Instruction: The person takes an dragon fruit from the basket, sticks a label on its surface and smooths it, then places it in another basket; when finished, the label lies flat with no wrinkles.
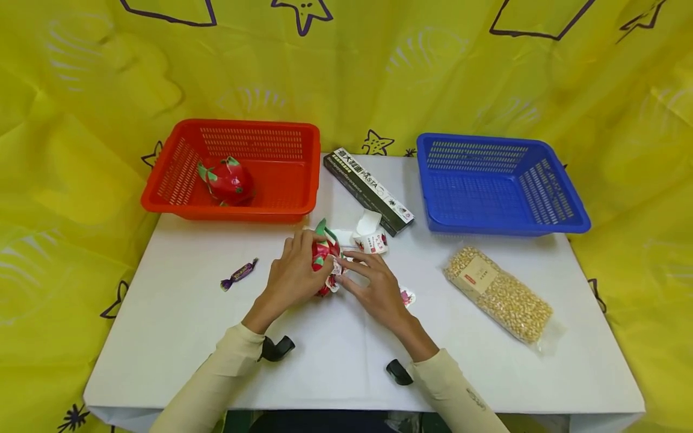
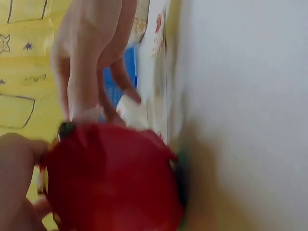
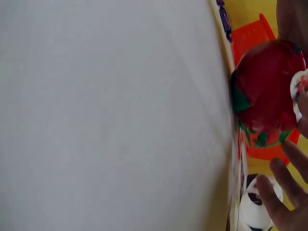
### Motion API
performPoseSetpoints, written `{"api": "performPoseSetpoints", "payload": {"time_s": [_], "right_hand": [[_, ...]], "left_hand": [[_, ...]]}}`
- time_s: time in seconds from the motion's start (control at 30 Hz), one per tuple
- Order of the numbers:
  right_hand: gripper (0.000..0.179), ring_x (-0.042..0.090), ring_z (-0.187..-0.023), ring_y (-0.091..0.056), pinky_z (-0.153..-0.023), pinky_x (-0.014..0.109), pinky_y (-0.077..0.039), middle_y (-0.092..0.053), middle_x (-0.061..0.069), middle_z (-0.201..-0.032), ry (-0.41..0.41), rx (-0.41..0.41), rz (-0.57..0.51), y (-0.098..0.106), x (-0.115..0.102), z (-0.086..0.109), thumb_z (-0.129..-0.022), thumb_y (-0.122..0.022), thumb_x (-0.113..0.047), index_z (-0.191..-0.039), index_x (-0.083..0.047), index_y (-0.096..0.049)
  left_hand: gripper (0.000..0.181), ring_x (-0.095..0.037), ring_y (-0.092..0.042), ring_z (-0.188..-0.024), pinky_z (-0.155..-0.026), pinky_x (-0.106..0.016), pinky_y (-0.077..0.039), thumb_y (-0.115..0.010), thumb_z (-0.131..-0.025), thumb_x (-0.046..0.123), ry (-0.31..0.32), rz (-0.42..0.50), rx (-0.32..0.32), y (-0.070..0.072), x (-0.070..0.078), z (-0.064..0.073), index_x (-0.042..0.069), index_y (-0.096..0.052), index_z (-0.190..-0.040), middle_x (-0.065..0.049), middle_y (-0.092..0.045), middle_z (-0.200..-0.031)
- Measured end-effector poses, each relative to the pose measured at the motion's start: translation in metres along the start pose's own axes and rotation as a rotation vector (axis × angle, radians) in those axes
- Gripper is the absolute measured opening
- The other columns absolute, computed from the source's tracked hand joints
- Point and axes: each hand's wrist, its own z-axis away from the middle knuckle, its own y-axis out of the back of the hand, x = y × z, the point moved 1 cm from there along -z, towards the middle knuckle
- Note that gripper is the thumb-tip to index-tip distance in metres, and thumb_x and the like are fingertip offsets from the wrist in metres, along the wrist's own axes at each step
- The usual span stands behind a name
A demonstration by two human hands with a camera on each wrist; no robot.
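My left hand grips a red dragon fruit with green leaf tips from its left side, on the white table. On the side of the fruit facing my right hand lies a white sticker with a reddish print. My right hand reaches in from the right, its thumb and fingertips touching at the sticker and its other fingers spread. In the left wrist view the fruit fills the lower part, with a right-hand finger on its top. Just behind my right fingers is a roll of printed stickers.
A red basket holds another dragon fruit. At the right back stands a blue basket. Between them lies a pasta box. A wrapped candy, a bag of corn kernels and a loose sticker lie around the hands.
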Motion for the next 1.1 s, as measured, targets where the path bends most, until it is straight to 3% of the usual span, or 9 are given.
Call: {"api": "performPoseSetpoints", "payload": {"time_s": [0.17, 0.3, 0.47, 0.63, 0.8, 0.87, 0.97, 1.07, 1.1], "right_hand": [[0.059, 0.032, -0.142, -0.054, -0.115, 0.051, -0.047, -0.065, 0.005, -0.147, 0.019, -0.09, 0.031, 0.004, 0.003, 0.0, -0.087, -0.089, -0.027, -0.142, -0.017, -0.07], [0.061, 0.03, -0.143, -0.053, -0.114, 0.052, -0.048, -0.063, 0.005, -0.15, 0.014, -0.107, 0.052, 0.004, 0.004, 0.0, -0.087, -0.089, -0.031, -0.143, -0.018, -0.069], [0.065, 0.032, -0.146, -0.05, -0.115, 0.055, -0.047, -0.058, 0.004, -0.155, 0.039, -0.11, 0.052, 0.004, 0.003, -0.001, -0.088, -0.089, -0.03, -0.148, -0.021, -0.065], [0.063, 0.035, -0.152, -0.043, -0.116, 0.061, -0.044, -0.052, 0.001, -0.162, 0.04, -0.165, 0.02, 0.005, 0.002, 0.0, -0.095, -0.082, -0.03, -0.153, -0.028, -0.059], [0.062, 0.032, -0.156, -0.037, -0.119, 0.061, -0.04, -0.048, 0.0, -0.164, -0.035, -0.21, -0.018, 0.004, 0.002, 0.002, -0.099, -0.077, -0.034, -0.157, -0.03, -0.054], [0.064, 0.031, -0.153, -0.042, -0.117, 0.056, -0.044, -0.051, 0.0, -0.162, -0.085, -0.226, -0.077, 0.004, 0.001, 0.002, -0.099, -0.077, -0.033, -0.159, -0.028, -0.052], [0.068, 0.027, -0.134, -0.059, -0.101, 0.045, -0.056, -0.058, 0.001, -0.152, -0.171, -0.248, -0.191, 0.003, -0.002, 0.0, -0.1, -0.077, -0.032, -0.162, -0.028, -0.047], [0.071, 0.022, -0.113, -0.065, -0.083, 0.035, -0.059, -0.061, 0.003, -0.141, -0.254, -0.265, -0.286, 0.001, -0.006, -0.005, -0.1, -0.077, -0.031, -0.163, -0.026, -0.044], [0.072, 0.023, -0.111, -0.065, -0.082, 0.034, -0.059, -0.061, 0.004, -0.14, -0.271, -0.27, -0.305, 0.0, -0.007, -0.008, -0.1, -0.077, -0.031, -0.163, -0.024, -0.043]], "left_hand": [[0.068, -0.033, -0.048, -0.131, -0.088, -0.063, -0.058, -0.074, -0.095, 0.052, -0.066, 0.055, -0.09, 0.012, -0.01, -0.001, 0.018, -0.045, -0.147, -0.012, -0.047, -0.153], [0.078, -0.035, -0.046, -0.136, -0.091, -0.063, -0.058, -0.081, -0.09, 0.052, -0.11, 0.086, -0.161, 0.02, -0.016, -0.001, 0.021, -0.042, -0.15, -0.011, -0.038, -0.164], [0.089, -0.036, -0.04, -0.142, -0.096, -0.062, -0.057, -0.087, -0.085, 0.051, -0.123, 0.124, -0.225, 0.025, -0.018, -0.001, 0.022, -0.039, -0.154, -0.014, -0.029, -0.169], [0.091, -0.035, -0.037, -0.145, -0.098, -0.061, -0.056, -0.089, -0.083, 0.049, -0.116, 0.156, -0.245, 0.027, -0.019, 0.0, 0.024, -0.04, -0.155, -0.014, -0.029, -0.17], [0.091, -0.035, -0.037, -0.146, -0.097, -0.06, -0.057, -0.088, -0.084, 0.052, -0.123, 0.176, -0.234, 0.025, -0.021, 0.001, 0.025, -0.039, -0.157, -0.015, -0.028, -0.171], [0.088, -0.036, -0.038, -0.144, -0.099, -0.061, -0.056, -0.085, -0.088, 0.05, -0.122, 0.225, -0.244, 0.024, -0.025, 0.002, 0.026, -0.039, -0.158, -0.015, -0.03, -0.17], [0.075, -0.039, -0.039, -0.144, -0.108, -0.066, -0.049, -0.075, -0.099, 0.043, -0.099, 0.342, -0.237, 0.024, -0.032, 0.004, 0.022, -0.038, -0.16, -0.014, -0.034, -0.166], [0.059, -0.044, -0.044, -0.143, -0.113, -0.068, -0.043, -0.059, -0.109, 0.037, -0.041, 0.45, -0.205, 0.023, -0.037, 0.005, 0.015, -0.039, -0.16, -0.019, -0.04, -0.163], [0.057, -0.045, -0.047, -0.143, -0.114, -0.068, -0.042, -0.055, -0.111, 0.037, -0.017, 0.466, -0.196, 0.022, -0.038, 0.005, 0.014, -0.039, -0.161, -0.02, -0.042, -0.162]]}}
